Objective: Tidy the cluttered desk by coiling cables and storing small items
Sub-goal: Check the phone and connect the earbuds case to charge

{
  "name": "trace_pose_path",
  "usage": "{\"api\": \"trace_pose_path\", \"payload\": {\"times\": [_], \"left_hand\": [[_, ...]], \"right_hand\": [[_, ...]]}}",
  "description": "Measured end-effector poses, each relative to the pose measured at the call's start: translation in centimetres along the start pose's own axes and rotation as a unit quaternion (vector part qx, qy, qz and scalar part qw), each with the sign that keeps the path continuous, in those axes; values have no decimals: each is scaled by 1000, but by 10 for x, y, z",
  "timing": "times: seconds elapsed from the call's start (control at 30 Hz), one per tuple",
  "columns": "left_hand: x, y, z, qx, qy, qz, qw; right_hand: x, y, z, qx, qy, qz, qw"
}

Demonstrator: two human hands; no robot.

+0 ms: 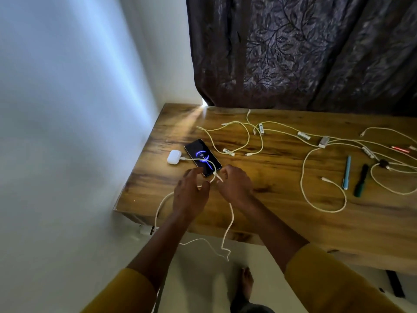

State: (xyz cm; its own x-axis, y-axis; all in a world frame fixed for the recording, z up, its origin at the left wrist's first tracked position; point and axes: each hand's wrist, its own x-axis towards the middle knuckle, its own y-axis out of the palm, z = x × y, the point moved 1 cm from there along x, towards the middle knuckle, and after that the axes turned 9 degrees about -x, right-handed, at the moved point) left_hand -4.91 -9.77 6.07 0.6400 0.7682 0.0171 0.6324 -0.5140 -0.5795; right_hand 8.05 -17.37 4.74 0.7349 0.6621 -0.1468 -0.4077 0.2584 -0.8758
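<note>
Left hand [190, 195] fingers spread, loosely touching white cable [228, 224]; right hand [234, 185] pinched its plug beside lit phone [202, 157]. Earbud case [173, 157] lay just left.

Home room, wooden desk [282, 199] in a wall corner, dark leaf-patterned curtain [304, 48] behind, tiled floor [198, 279]

The single head-worn camera looks steeply down and forward from close above the near left corner of the table [282, 213], facing the curtain [304, 50] behind it.
</note>
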Motion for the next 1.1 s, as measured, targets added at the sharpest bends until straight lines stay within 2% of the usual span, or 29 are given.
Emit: {"api": "trace_pose_path", "payload": {"times": [0.23,0.43,0.53,0.63,0.73,0.9,1.0,1.1], "left_hand": [[58,28,13,82,-7,-5,997],[103,41,18,234,24,111,965],[117,46,26,267,33,132,954],[117,41,33,258,54,109,958],[116,33,44,202,73,31,976],[112,21,61,108,34,-31,993],[115,15,71,104,-21,-57,993],[117,10,74,140,-30,-45,989]], "right_hand": [[56,28,-18,-18,-52,78,995],[79,34,-17,43,-50,93,993],[87,31,-17,64,-50,88,993],[95,29,-17,43,-59,77,994],[103,29,-11,24,-60,68,996],[110,40,7,-13,-40,64,997],[115,44,20,-56,-21,71,996],[118,45,31,-95,5,81,992]]}}
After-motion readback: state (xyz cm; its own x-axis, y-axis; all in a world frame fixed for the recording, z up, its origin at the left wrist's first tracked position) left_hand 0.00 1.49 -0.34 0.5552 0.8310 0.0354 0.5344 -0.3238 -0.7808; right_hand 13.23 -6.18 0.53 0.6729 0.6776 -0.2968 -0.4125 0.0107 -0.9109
